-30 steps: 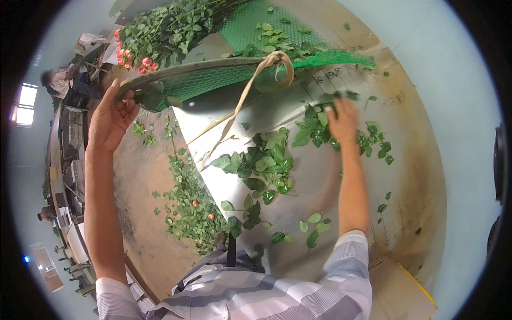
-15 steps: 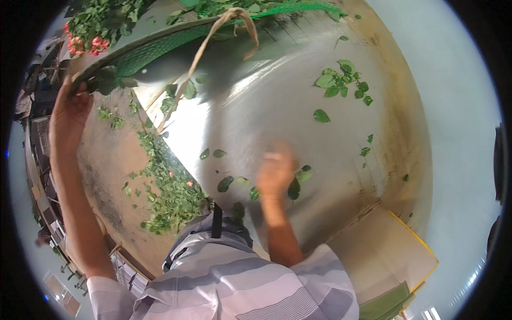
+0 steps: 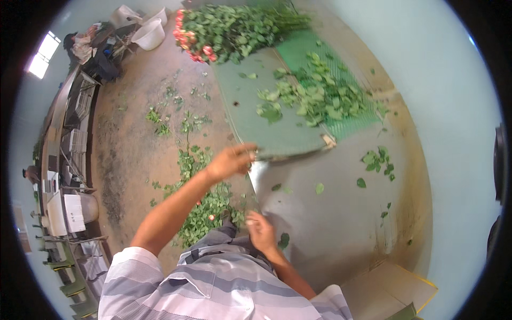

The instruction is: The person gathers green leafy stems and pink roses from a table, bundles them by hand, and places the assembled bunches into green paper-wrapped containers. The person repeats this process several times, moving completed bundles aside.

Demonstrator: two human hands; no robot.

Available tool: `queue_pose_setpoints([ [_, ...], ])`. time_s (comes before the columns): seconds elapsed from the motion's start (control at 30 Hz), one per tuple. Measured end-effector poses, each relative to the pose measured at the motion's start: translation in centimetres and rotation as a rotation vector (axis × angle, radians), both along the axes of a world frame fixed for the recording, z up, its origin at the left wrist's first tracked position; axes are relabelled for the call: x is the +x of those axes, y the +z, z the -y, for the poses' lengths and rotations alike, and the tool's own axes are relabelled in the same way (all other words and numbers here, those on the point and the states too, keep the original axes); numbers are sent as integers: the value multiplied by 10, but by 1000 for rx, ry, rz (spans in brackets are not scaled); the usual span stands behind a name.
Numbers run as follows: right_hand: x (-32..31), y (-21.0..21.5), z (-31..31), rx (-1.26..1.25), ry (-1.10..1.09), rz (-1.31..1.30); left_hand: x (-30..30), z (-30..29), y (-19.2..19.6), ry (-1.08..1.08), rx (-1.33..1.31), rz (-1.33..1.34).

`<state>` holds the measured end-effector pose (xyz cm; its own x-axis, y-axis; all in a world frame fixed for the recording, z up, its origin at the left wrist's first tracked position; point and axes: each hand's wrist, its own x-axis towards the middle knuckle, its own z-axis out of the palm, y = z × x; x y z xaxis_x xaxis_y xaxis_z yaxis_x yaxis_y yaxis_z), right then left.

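A grey-green sheet (image 3: pixel 256 117) with green netting (image 3: pixel 349 125) on its far right part lies over the metal tabletop (image 3: pixel 330 213). My left hand (image 3: pixel 234 160) is at the sheet's near left corner, its fingers closed on the edge. That near edge casts a dark shadow on the metal. Loose leaves (image 3: pixel 320 101) are heaped on the sheet and netting. Near the table's left edge, close to my waist, my right hand (image 3: pixel 260 232) is empty with its fingers loosely bent and apart. A single leaf (image 3: pixel 284 240) lies beside it on the metal.
Bunched pink-red roses (image 3: pixel 240 29) lie at the far end of the table. Cut leafy stems (image 3: pixel 200 213) are piled on the floor at left. A cardboard box (image 3: pixel 389 285) stands near right. Shelving (image 3: pixel 77 144), white tubs (image 3: pixel 149 34) and another person (image 3: pixel 85 48) are farther left.
The lifted sheet has come down onto the table, and my left hand has moved right and nearer with its corner. My right hand has drawn back toward the table's left edge. The view has shifted.
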<state>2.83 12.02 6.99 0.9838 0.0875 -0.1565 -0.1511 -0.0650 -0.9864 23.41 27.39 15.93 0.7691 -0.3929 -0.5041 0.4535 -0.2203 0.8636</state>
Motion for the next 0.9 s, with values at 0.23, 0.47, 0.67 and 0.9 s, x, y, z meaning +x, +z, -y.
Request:
queue_pose_setpoints([
  [0.23, 24, 5, 69, 30, -778, -263, -133, -122, -62, 231, -37, -124],
  [0.47, 82, 18, -45, 343, -775, -343, -224, -256, -92, 719, -84, -478],
  [0.67, 124, 23, -130, 230, -310, -360, -193, -291, -111, 771, -26, -326],
  [0.9, 248, 5, -141, 223, -199, -443, -46, -258, -103, 539, 126, -11],
])
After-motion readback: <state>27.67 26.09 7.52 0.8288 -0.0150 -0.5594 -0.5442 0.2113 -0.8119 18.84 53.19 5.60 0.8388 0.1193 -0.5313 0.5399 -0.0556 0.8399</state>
